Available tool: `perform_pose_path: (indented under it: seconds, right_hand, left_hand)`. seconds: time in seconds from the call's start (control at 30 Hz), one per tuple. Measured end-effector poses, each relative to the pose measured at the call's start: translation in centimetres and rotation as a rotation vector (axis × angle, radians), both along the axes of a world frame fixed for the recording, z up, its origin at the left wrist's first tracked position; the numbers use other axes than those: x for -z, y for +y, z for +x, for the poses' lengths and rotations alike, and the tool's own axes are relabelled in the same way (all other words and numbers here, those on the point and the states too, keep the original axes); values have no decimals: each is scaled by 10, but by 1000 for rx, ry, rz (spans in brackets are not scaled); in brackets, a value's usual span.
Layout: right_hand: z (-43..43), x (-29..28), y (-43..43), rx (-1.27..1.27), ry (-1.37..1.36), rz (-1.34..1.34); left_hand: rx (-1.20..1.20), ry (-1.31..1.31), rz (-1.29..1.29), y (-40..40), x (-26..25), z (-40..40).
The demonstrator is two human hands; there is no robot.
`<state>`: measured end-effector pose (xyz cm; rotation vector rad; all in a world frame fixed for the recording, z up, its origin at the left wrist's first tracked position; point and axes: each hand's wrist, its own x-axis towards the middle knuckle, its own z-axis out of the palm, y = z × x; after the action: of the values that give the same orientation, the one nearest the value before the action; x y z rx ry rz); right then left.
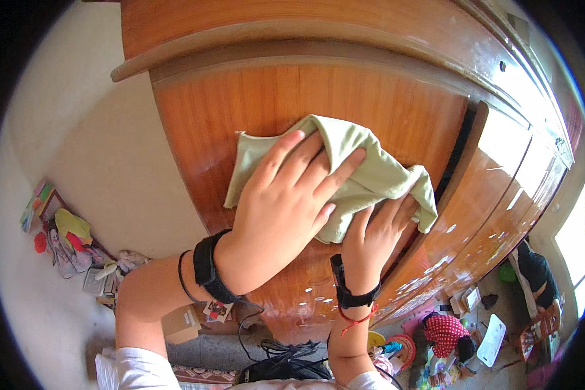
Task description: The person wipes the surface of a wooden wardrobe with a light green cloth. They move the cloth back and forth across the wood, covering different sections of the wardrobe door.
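Observation:
A pale green cloth (385, 173) lies bunched and folded against a glossy brown wooden panel of a large cupboard (312, 92). My left hand (285, 207) is spread on the cloth's left and middle part, with a loose fold rising around the fingertips. Lower and to the right, my right hand (375, 239) has its fingers under the cloth's right part, so their tips are hidden. A black strap (212, 268) circles my left wrist. Another black strap (356, 295) and a red string (356, 321) are on my right wrist.
A wooden ledge (292, 34) juts out above the panel. At the right runs a dark gap beside a door edge (460, 156). A cluttered wall shelf (73, 234) hangs left, above a cardboard box (183, 326). A person in a red dotted top (446, 336) sits low at right, beside a white board (491, 340).

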<state>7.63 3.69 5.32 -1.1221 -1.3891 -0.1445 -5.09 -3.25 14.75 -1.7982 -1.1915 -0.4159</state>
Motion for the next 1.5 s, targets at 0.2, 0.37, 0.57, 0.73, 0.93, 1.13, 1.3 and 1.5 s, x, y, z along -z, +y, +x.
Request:
perform_pose_path:
  seconds: [0.2,0.37,0.57,0.73,0.93,1.13,1.3,1.5]
  right_hand:
    - [-8,37,5,64,-34,-53]
    - [-14,67,-11,-13,-16,-149]
    - [-4,114,-24,-105,-165,-296]
    - [-11,148,-36,-113,-302,-426]
    - [-17,192,-42,-200,-503,-287]
    - [-5,212,-45,-245,-581,-279]
    - [14,162,-35,-176,-603,-209]
    - [9,-10,-5,-50,-592,258]
  left_hand:
    - [1,339,-37,13,23,0]
    - [35,451,-47,11,43,-1]
    - [40,429,-154,13,103,-6]
    - [-115,503,-253,-6,148,-19]
    - [-16,22,-410,-30,215,-34]
    - [-49,-441,-283,-48,273,-31]
    - [-43,-653,-34,-36,233,-19]
    - [37,-579,133,-31,83,-50]
